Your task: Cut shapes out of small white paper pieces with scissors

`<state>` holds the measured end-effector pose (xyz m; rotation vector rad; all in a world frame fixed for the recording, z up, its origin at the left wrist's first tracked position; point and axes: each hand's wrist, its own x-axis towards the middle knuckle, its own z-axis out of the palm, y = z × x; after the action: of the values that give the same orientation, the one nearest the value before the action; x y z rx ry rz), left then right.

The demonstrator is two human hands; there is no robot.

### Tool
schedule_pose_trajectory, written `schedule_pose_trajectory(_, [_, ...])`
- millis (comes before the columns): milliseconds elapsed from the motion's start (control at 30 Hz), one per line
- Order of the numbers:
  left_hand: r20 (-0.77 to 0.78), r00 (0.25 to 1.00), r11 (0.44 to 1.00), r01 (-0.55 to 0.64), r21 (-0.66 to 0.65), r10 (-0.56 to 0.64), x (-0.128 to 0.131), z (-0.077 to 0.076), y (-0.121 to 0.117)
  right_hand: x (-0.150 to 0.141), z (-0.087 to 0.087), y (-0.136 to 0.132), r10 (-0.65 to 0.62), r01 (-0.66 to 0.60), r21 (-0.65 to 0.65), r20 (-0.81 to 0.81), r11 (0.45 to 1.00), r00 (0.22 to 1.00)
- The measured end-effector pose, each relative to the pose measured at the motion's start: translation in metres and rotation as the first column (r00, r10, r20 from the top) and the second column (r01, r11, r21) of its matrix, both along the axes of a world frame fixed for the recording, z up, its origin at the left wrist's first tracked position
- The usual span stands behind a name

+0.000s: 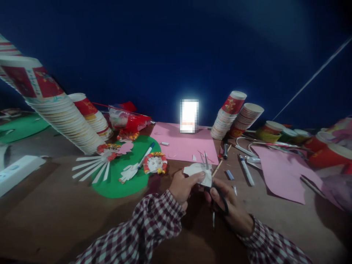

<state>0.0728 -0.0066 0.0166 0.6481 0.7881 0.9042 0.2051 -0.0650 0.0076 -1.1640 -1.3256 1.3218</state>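
Near the middle of the table, a small white piece of paper (pixel 194 169) is pinched in my left hand (pixel 183 186), thumb on top. Black-handled scissors (pixel 225 203) are in my right hand (pixel 233 207), its fingers through the loops. The scissor blades point away from me and reach past the paper's far edge; the paper lies around them. Whether the blades are fully closed I cannot tell. To the left, a paper cutout with a red and yellow rim (pixel 155 164) rests partly on a green sheet (pixel 118 189), beside a white hand-shaped cutout (pixel 128 172) and a pen (pixel 146 154).
Tall stacks of paper cups (pixel 68 117) lean at the left; more cup stacks (pixel 224 119) stand at the back right. A pink sheet (pixel 187 145) lies under a bright pixelated screen (pixel 189 115). Rightward are a white marker (pixel 246 170), an eraser-like blue piece (pixel 230 175) and cut pink paper (pixel 283 179).
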Motion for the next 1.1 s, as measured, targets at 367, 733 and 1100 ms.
schedule_pose_trajectory(367, [0.016,1.000,1.000,0.018,0.022,-0.018,-0.0003,-0.0029,0.0002,-0.0006,-0.0021,-0.0003,-0.010,0.010,-0.024,-0.033,1.000,0.999])
schedule_pose_trajectory(733, [-0.012,1.000,1.000,0.003,-0.028,-0.003,0.0005,0.0003,0.0001,-0.0019,-0.0026,0.0002,-0.048,0.047,-0.030,-0.013,0.998,0.999])
schedule_pose_trajectory(1100, [0.012,1.000,0.998,0.014,0.054,-0.014,0.0008,-0.0016,-0.0006,-0.0022,0.0035,0.0009,-0.025,0.025,-0.009,-0.010,1.000,1.000])
